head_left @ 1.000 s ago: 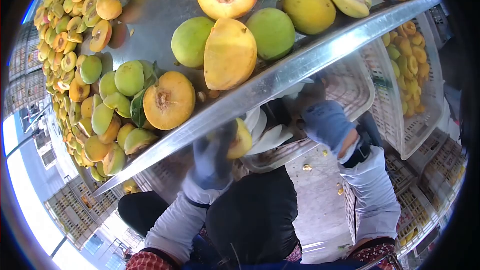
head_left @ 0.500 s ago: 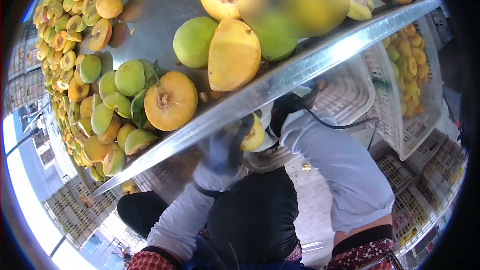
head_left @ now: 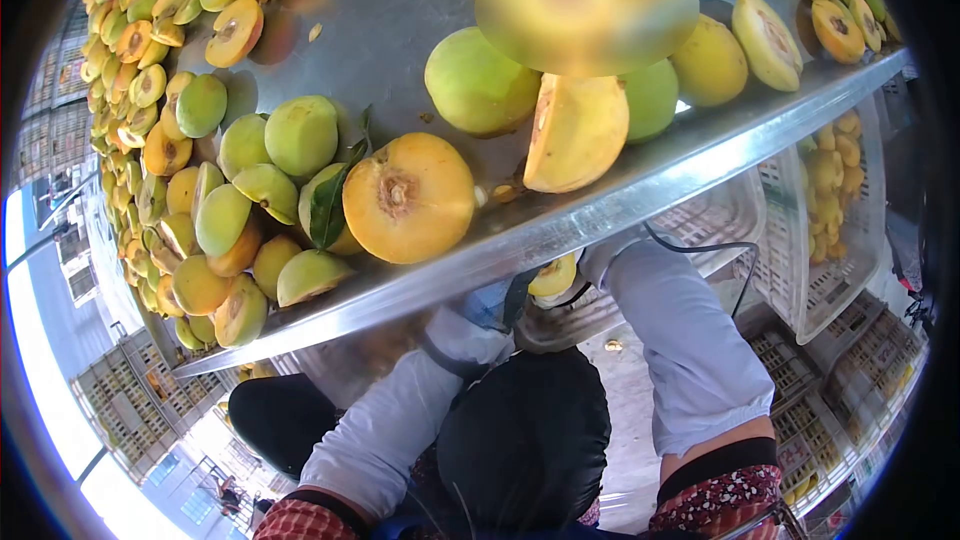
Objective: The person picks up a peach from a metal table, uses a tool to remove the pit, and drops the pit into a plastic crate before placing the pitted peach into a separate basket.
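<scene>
Below the metal table's edge, my left hand (head_left: 492, 306), in a bluish-grey glove, is closed against a yellow peach piece (head_left: 553, 277). Something dark, a glove fingertip or a leaf, lies between them. Most of those fingers are hidden. My right hand (head_left: 600, 254) is on the other side of the peach piece; the table rim covers its fingers. Above the hands, a large peach half (head_left: 408, 198) lies cut face up, showing the rough middle. Beside it are a cut peach wedge (head_left: 577, 132) and a green peach (head_left: 480, 80).
A heap of cut and whole peaches (head_left: 222, 220) covers the table's left side. The raised metal rim (head_left: 500, 268) slopes across above my hands. A white crate (head_left: 790, 240) holding yellow fruit stands at right, near a black cable (head_left: 745, 262). Stacked crates (head_left: 135, 395) are at left.
The view has shifted, so the tabletop fruit appears farther right and lower. My left hand has moved right with the peach piece, and my right hand's dark glove has gone under the rim.
</scene>
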The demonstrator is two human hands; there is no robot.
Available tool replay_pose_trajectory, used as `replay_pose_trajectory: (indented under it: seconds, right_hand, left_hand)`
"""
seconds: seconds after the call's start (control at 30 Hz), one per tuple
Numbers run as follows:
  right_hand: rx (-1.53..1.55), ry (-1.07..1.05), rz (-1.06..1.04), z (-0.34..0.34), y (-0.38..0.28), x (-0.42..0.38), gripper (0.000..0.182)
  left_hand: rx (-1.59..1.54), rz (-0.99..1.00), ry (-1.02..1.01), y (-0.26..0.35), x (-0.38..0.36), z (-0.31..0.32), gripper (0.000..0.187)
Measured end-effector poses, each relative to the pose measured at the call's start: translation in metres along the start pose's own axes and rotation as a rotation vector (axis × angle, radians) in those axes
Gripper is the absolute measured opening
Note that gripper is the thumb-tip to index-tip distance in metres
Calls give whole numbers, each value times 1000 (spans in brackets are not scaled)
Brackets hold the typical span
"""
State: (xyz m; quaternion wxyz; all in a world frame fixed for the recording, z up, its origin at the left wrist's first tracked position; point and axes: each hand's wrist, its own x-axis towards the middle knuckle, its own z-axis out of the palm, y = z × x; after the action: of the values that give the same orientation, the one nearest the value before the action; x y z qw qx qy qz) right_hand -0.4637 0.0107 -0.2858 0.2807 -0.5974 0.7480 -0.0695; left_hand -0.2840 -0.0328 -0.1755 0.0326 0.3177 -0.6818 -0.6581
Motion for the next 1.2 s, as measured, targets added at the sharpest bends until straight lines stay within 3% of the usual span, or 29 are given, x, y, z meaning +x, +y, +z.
replay_pose_trajectory:
  seconds: [0.27, 0.37, 0.43, 0.57, 0.67, 0.87, 1.2]
  right_hand:
    - [1, 3, 35, 0, 4, -2, 34]
    - [-1, -2, 49, 2, 4, -1, 34]
    - [-3, -2, 52, 1, 4, 1, 34]
    - [-5, -8, 63, 2, 5, 2, 34]
    - [-3, -8, 71, 2, 5, 3, 35]
    - [-4, 0, 75, 2, 5, 7, 35]
    - [20, 30, 63, 3, 9, 2, 35]
  left_hand:
    - [-591, -312, -322, 26, 17, 17, 32]
    - [-570, -223, -217, 29, 16, 23, 31]
    - [-584, -142, -327, 23, 22, 18, 27]
    - [-637, -160, -308, 22, 21, 21, 24]
    - [-634, -174, -410, 9, 19, 18, 23]
    - [-691, -392, -327, 6, 14, 16, 25]
    - [-509, -177, 72, 2, 13, -21, 26]
